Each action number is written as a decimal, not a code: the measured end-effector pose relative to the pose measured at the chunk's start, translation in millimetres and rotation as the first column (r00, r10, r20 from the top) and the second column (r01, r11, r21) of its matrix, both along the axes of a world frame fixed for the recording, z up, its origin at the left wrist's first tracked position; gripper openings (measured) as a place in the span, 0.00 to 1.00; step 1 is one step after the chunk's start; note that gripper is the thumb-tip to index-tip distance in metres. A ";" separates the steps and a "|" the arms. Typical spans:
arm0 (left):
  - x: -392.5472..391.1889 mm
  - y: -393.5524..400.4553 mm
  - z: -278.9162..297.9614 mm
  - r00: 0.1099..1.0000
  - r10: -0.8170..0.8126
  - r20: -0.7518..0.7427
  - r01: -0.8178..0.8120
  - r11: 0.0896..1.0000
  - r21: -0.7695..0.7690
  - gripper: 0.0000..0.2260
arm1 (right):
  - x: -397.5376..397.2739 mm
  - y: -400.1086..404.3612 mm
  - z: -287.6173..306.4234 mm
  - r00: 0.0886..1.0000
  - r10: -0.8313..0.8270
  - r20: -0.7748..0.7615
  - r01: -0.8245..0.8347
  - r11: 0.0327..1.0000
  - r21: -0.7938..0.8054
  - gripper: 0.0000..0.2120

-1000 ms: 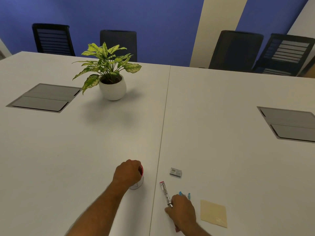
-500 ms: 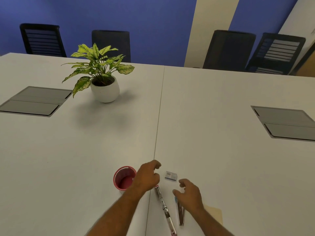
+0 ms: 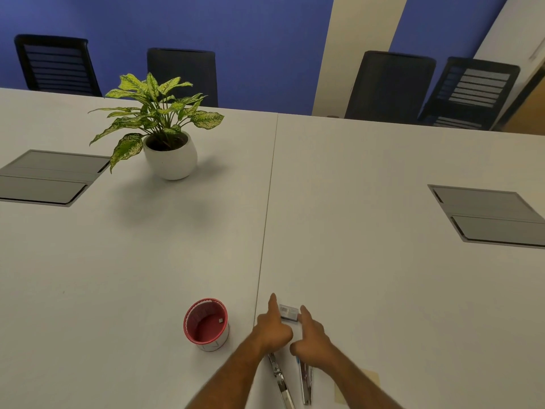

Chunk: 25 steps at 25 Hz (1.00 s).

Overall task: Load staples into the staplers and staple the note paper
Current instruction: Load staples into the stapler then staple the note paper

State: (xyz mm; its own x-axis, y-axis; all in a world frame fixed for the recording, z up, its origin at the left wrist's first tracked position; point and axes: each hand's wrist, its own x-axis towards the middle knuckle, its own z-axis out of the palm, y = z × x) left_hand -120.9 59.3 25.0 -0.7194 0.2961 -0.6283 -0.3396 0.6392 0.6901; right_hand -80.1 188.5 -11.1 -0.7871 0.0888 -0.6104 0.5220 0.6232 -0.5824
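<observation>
Both hands have moved forward onto the staple box: left hand and right hand each touch it with an outstretched forefinger, one per side, other fingers curled. Two opened staplers lie just behind the hands. Note paper shows beside the right forearm. A red cup stands left of the left hand.
</observation>
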 end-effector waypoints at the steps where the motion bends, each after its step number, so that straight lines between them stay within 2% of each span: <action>1: 0.6 -0.3 -0.4 1.000 0.014 0.001 -0.014 1.000 0.019 0.43 | 0.5 1.2 -0.3 1.000 -0.017 -0.004 0.016 1.000 -0.019 0.49; 5: 6.8 -1.8 -0.9 0.986 0.168 -0.018 -0.165 0.980 0.115 0.39 | 4.4 10.8 -0.2 0.983 -0.163 -0.082 0.148 0.975 -0.169 0.44; 7: 11.4 -2.1 -2.4 0.966 0.251 -0.065 -0.241 0.961 0.136 0.35 | 6.8 14.4 0.5 0.938 -0.298 -0.175 0.256 0.940 -0.226 0.36; 10: 19.3 -1.5 -1.1 0.927 0.352 -0.130 -0.328 0.928 0.177 0.29 | 7.6 14.1 5.2 0.777 -0.551 -0.304 0.465 0.828 -0.312 0.14; 12: 24.4 -1.5 1.5 0.897 0.414 -0.152 -0.377 0.899 0.224 0.25 | 7.5 13.4 9.2 0.662 -0.697 -0.276 0.574 0.708 -0.411 0.09; 14: 28.3 -2.5 3.2 0.867 0.473 -0.156 -0.420 0.864 0.278 0.21 | 8.2 12.8 13.6 0.600 -0.769 -0.222 0.605 0.618 -0.502 0.08; 17: 29.0 -6.2 1.8 0.803 0.595 -0.047 -0.540 0.758 0.367 0.13 | 11.7 10.6 20.7 0.571 -0.805 -0.162 0.587 0.538 -0.606 0.08; 20: 28.6 -8.5 3.3 0.748 0.653 0.119 -0.632 0.646 0.427 0.11 | 17.9 7.2 27.6 0.578 -0.801 -0.152 0.557 0.524 -0.645 0.08; 25: 32.3 -10.6 4.1 0.739 0.652 0.172 -0.654 0.632 0.415 0.17 | 26.8 3.7 34.0 0.619 -0.765 -0.175 0.505 0.559 -0.657 0.08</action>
State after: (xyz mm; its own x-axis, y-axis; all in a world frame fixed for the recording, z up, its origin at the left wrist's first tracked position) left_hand -88.6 48.7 29.1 -0.8270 -0.0186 -0.5619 -0.5571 -0.1065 0.8236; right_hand -53.3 192.3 23.0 -0.8097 0.4574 -0.3676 0.2879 -0.2363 -0.9281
